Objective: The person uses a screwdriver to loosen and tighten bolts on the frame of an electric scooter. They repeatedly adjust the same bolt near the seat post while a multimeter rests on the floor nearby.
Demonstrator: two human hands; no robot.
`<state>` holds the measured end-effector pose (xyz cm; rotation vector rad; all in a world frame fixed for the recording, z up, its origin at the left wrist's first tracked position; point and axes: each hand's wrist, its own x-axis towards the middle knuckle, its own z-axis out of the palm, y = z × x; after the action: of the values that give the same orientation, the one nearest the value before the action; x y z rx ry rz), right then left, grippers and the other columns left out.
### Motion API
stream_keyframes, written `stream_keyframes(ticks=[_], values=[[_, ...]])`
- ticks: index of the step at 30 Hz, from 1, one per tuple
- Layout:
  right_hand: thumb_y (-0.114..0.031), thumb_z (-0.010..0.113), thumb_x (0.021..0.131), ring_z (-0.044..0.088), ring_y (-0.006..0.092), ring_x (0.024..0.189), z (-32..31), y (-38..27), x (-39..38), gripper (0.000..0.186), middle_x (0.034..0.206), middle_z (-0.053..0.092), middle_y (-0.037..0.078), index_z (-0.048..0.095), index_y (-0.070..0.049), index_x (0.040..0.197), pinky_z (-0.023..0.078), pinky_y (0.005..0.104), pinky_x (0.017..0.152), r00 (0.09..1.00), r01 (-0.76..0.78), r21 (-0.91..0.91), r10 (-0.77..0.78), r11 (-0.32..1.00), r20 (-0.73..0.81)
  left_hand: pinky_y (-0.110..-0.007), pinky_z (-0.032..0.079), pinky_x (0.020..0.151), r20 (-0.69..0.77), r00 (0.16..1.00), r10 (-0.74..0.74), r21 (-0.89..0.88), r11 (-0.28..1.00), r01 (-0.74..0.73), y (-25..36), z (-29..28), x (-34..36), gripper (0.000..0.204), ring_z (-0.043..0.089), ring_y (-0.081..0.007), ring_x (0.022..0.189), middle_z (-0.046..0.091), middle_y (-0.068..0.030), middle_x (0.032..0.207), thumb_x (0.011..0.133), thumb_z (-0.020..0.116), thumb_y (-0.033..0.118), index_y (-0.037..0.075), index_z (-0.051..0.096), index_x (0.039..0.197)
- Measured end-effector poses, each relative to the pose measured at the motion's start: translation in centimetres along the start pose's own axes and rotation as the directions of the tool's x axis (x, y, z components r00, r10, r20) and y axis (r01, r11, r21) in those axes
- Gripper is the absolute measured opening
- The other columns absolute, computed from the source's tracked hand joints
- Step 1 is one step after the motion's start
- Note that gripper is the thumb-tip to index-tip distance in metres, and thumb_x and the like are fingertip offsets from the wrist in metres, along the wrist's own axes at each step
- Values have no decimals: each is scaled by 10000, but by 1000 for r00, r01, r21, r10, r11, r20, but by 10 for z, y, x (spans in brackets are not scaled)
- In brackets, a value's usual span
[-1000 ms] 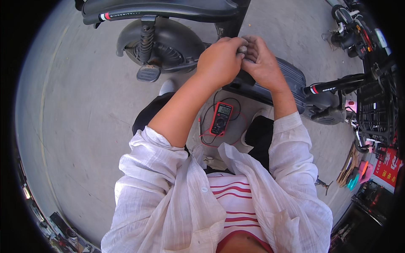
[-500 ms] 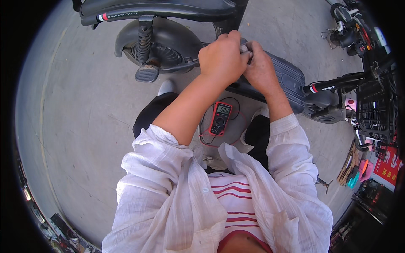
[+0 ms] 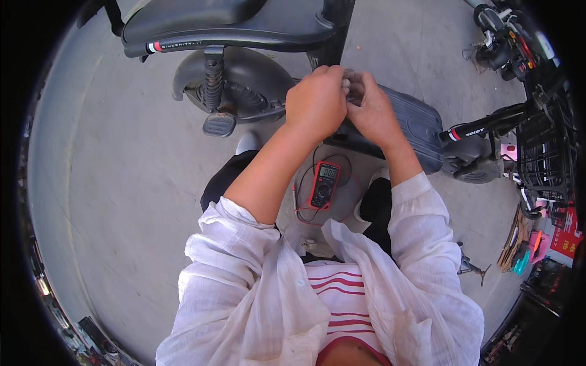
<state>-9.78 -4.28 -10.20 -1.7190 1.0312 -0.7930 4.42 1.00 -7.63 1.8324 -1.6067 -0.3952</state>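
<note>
My left hand (image 3: 315, 101) is curled closed, back of the hand up, over the rear end of a black electric scooter's footboard (image 3: 416, 117), just in front of the seat post. Against its fingertips, the bent fingers and thumb of my right hand (image 3: 373, 111) come together. Whatever the fingers grip is hidden behind the hands and cannot be made out. A red and black multimeter (image 3: 325, 185) lies on the ground between my feet, its screen lit. Its black and red test leads (image 3: 297, 210) loop around it.
The scooter's seat (image 3: 195, 21), rear wheel (image 3: 250, 79) and foot peg (image 3: 219, 124) are to the left of my hands. At right stand its handlebar stem (image 3: 482, 125) and a black wire basket (image 3: 546, 155). Cardboard pieces (image 3: 513, 239) and a red sign (image 3: 566, 235) lie beyond.
The view has shifted, so scooter and multimeter sit lower in the picture. My right fingers and thumb have changed their bend slightly; both hands stay together at the same part of the scooter.
</note>
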Motion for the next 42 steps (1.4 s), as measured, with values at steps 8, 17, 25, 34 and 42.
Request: stream_keyframes(ticks=[8, 17, 25, 34, 42], values=[[-110, 728, 837, 676, 379, 1088, -10, -16, -1, 347, 1182, 693, 211, 656, 10, 1155, 536, 413, 936, 998, 57, -376, -58, 925, 8, -466, 548, 805, 26, 998, -57, -81, 995, 59, 9, -3, 0, 276, 702, -372, 975, 721, -149, 1080, 901, 713, 268, 81, 701, 1104], [-138, 742, 859, 692, 328, 1068, -5, 5, 1, 368, 1170, 696, 209, 666, -14, 1197, 548, 399, 908, 998, -57, 69, 58, 996, -8, -457, 548, 780, 33, 996, -88, -44, 995, 90, 10, -7, 2, 292, 719, -335, 925, 729, -140, 1038, 887, 733, 251, 81, 690, 1120], [-121, 713, 895, 708, 248, 990, -12, -4, 1, 348, 1122, 715, 169, 642, 17, 1207, 559, 368, 858, 996, 90, -173, -84, 981, 38, -462, 548, 785, -12, 1000, 19, -191, 981, -21, -3, 0, 3, 255, 711, -356, 929, 723, -149, 1027, 883, 736, 231, 72, 691, 1076], [-162, 756, 856, 699, 276, 1014, -7, 1, 0, 407, 1161, 687, 182, 642, 4, 1210, 554, 382, 878, 998, 60, -169, -59, 984, 10, -430, 557, 795, 29, 999, -45, -55, 997, 46, 5, -8, 4, 309, 720, -320, 907, 731, -145, 1023, 867, 770, 284, 72, 710, 1085], [-149, 774, 857, 725, 253, 981, -12, -5, 2, 419, 1128, 722, 160, 633, -3, 1223, 572, 371, 858, 998, -8, 39, 6, 999, 62, -432, 554, 786, 20, 998, 53, -170, 984, -49, -4, -1, 5, 296, 717, -327, 901, 725, -156, 1034, 885, 763, 250, 55, 702, 1099]])
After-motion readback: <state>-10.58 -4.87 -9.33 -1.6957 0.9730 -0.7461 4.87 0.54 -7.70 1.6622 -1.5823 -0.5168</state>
